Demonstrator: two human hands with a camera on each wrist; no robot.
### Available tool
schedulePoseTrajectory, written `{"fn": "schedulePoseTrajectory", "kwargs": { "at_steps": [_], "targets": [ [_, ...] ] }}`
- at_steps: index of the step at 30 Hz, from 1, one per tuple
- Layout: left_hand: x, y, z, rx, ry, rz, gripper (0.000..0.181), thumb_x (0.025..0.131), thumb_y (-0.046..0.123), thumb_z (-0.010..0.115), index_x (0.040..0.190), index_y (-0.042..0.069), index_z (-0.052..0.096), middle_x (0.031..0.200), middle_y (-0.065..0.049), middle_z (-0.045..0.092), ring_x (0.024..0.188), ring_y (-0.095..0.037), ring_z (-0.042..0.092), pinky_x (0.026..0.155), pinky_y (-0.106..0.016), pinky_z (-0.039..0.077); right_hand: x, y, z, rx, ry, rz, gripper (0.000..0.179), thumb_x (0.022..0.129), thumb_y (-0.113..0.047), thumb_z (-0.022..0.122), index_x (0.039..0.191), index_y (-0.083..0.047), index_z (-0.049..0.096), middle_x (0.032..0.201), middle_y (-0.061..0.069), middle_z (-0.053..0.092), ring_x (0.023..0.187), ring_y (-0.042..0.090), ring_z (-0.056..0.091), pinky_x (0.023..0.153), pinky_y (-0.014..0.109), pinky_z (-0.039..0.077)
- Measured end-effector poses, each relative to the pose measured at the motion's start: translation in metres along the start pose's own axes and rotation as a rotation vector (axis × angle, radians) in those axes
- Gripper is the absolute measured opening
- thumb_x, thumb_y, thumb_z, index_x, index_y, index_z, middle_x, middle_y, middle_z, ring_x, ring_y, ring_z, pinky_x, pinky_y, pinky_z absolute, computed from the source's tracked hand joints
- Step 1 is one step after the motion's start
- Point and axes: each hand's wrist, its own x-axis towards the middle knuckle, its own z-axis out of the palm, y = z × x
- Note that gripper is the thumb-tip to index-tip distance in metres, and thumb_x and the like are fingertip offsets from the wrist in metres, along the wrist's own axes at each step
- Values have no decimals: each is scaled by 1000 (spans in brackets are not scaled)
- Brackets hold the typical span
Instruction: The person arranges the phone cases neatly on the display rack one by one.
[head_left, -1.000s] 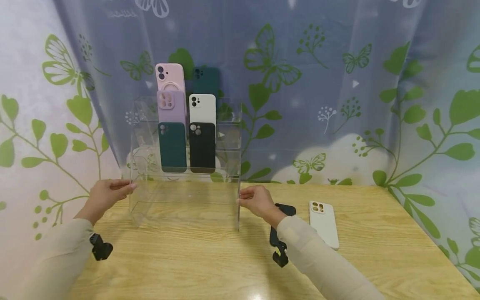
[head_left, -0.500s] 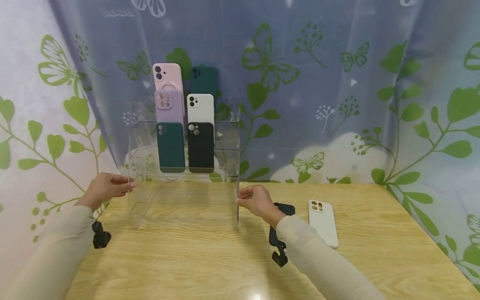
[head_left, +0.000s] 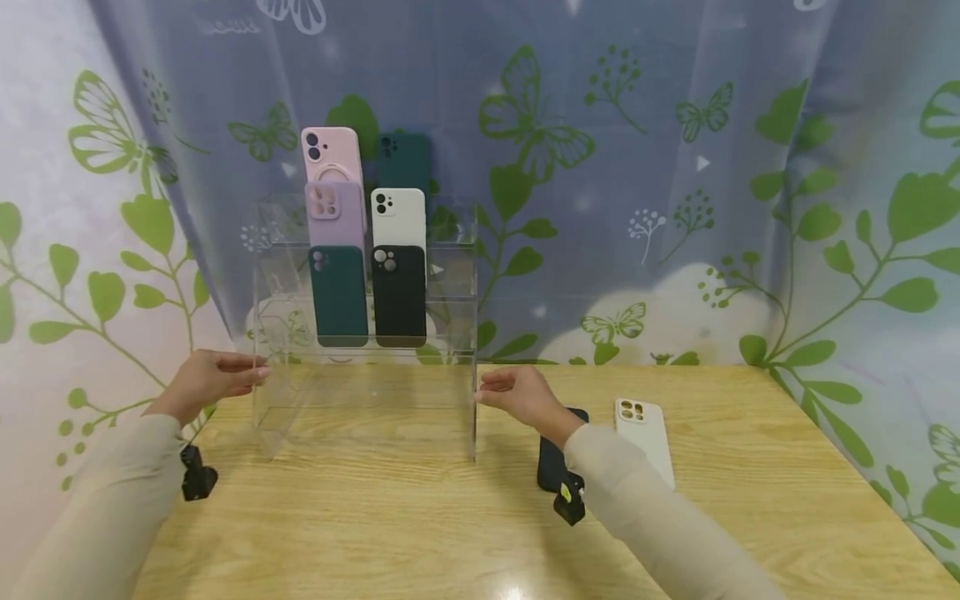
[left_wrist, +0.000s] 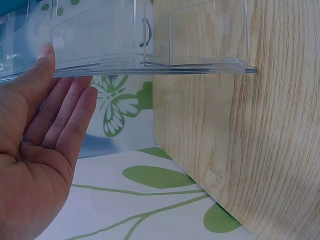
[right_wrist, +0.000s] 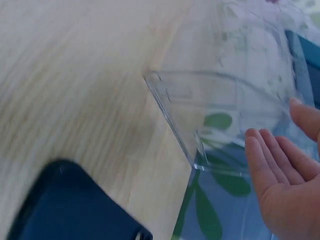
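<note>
A clear acrylic display stand stands on the table with phone cases in two columns. On the left are a pink case, a lavender case and a teal case. The right column has a dark teal case, a white case and a black case. My left hand pinches the stand's left side panel, thumb and fingers on either side of it. Fingers nearly straight, my right hand is right by the right side panel, thumb apart from the fingers.
Right of the stand, a dark phone case lies on the table, partly under my right arm. Beside it lies a cream-white case, its lower end overlapped by my sleeve. A patterned curtain hangs behind the table.
My right hand has shifted slightly, its forearm moving right over the loose cases. My left hand stays at the stand's left side. The cases keep their places on the stand.
</note>
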Motion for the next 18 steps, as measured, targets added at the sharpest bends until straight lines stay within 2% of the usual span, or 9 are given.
{"fn": "schedulePoseTrajectory", "kwargs": {
  "at_steps": [4,8,10,13,18],
  "targets": [
    [-1,1,1,-13,-2,-1,61,93,31,64,133,-11,49,126,-29,56,94,-12,68,81,-27,56,-1,9,-21,30,12,-4,43,90,-20,68,131,-8,59,121,10,64,114,27,58,94,44,49],
    [-1,3,0,-20,-8,-11,60,93,30,64,134,-11,48,127,-29,56,91,-5,67,81,-27,56,-4,24,-40,-12,54,5,48,91,-22,67,135,-6,54,129,16,58,119,31,55,95,46,48],
    [-1,3,0,-15,-14,-16,59,94,29,63,134,-11,48,127,-29,56,93,-9,68,81,-27,56,-6,32,-46,-36,91,29,50,91,-23,67,135,-5,53,132,19,55,120,33,52,95,47,48],
    [-1,4,-1,8,-22,-16,59,94,30,63,134,-11,48,127,-28,57,101,-23,67,81,-29,56,-9,46,-50,-68,140,73,52,91,-25,66,137,-4,51,138,22,49,125,38,46,97,51,45],
    [-1,7,-1,49,-34,-12,61,94,33,63,134,-10,48,127,-29,56,110,-37,61,82,-32,56,-14,72,-47,-79,177,154,62,91,-25,66,144,-4,40,148,26,32,134,45,33,101,58,39]
  ]
}}
